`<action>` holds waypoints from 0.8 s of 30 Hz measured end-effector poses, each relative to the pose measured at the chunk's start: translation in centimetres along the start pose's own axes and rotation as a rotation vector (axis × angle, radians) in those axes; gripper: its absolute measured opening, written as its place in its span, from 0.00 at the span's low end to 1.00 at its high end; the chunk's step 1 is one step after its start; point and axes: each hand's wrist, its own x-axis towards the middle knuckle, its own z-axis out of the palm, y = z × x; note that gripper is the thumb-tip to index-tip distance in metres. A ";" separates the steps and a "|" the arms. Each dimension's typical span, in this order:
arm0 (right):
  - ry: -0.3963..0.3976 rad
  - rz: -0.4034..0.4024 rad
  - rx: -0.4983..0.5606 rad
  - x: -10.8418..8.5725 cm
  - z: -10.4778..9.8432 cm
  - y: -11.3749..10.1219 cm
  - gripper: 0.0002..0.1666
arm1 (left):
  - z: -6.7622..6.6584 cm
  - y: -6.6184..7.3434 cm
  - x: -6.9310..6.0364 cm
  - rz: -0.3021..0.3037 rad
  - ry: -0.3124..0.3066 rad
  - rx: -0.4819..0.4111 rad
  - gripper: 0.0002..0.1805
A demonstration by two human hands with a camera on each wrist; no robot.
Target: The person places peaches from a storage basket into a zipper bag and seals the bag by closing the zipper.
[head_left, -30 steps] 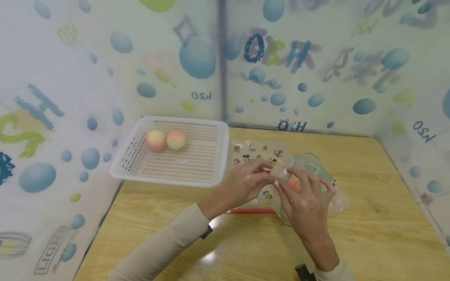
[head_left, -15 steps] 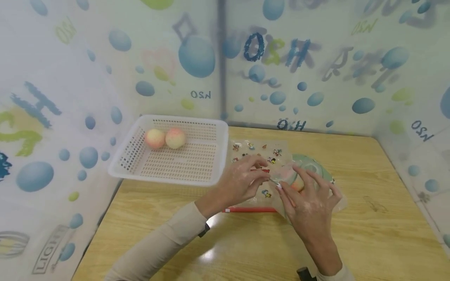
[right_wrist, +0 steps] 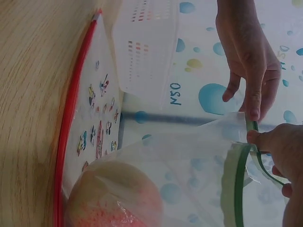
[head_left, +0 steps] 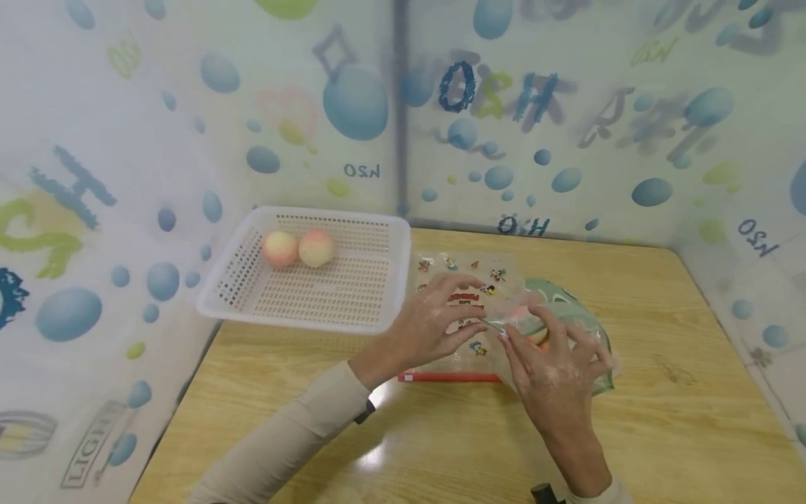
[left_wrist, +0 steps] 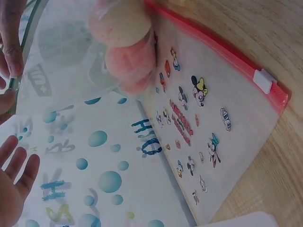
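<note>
A clear zip bag with a green closure strip hangs between my hands, with peaches inside. My left hand pinches one end of the strip between thumb and forefinger; its other fingers are spread in the left wrist view. Close beside it, my right hand pinches the strip with thumb and fingers. In the head view my right hand partly hides the bag and fruit. Under and beside the hands, a second clear bag with cartoon prints and a red zip edge lies on the table.
A white perforated basket stands at the back left of the wooden table, holding two peaches. A white slider sits near one end of the red zip. Patterned panels rise behind and at both sides.
My hands have drawn slightly apart, and a stretch of green strip now shows between the fingertips. The green-edged bag has shifted and tilted below my right hand. The basket stays put.
</note>
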 end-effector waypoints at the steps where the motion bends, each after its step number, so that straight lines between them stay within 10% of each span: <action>1: 0.003 -0.003 -0.002 -0.1 0.0 0.0 0.28 | 0.0 0.0 0.1 0.009 0.001 0.008 0.11; 10: 0.143 -0.111 -0.082 0.0 0.7 -0.2 0.21 | 0.1 0.1 0.5 0.061 0.027 0.052 0.07; 24: 0.141 -0.116 -0.081 0.1 0.5 -0.3 0.20 | -0.3 0.0 0.1 0.033 0.037 0.037 0.05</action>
